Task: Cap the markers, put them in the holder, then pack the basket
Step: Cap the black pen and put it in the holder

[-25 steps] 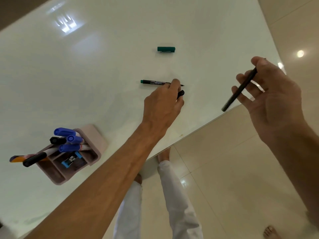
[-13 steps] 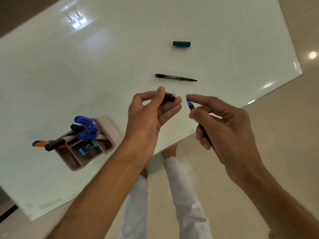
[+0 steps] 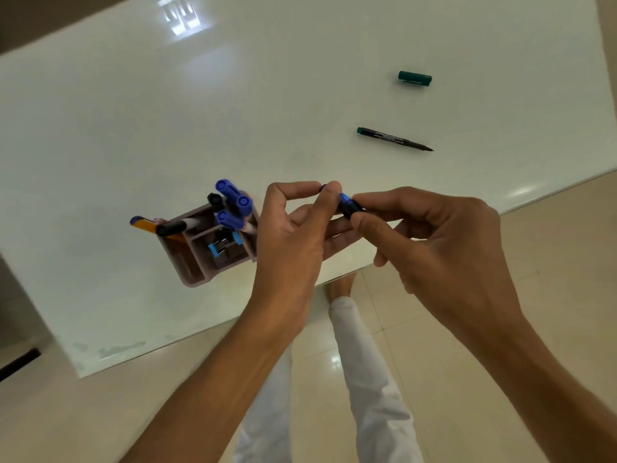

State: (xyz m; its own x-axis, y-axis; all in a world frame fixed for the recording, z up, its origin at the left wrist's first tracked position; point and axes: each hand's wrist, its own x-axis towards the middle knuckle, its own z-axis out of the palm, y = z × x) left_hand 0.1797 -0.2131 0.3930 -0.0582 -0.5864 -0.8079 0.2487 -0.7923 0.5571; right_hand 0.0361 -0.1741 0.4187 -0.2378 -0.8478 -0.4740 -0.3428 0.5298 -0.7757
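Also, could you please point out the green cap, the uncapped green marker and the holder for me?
green cap [image 3: 415, 78], head view, middle of its body
uncapped green marker [image 3: 389, 138], head view, mid-barrel
holder [image 3: 197, 278], head view, near corner rim

Both forearms were bare from the bottom edge of the view up to the wrists, with no sleeve, watch, band or ring showing on either. The left hand [image 3: 293, 242] and the right hand [image 3: 444, 248] wore no gloves; the fingers [image 3: 297, 188] were bare too, with short nails where any showed. Below the arms, the person wore white trousers [image 3: 364, 379], the cloth plain and lightly creased, one leg clearly seen and the other only partly. The trouser leg ended in a hem at the ankle, and under it the foot [image 3: 340, 285] was bare, with no shoe or sock.
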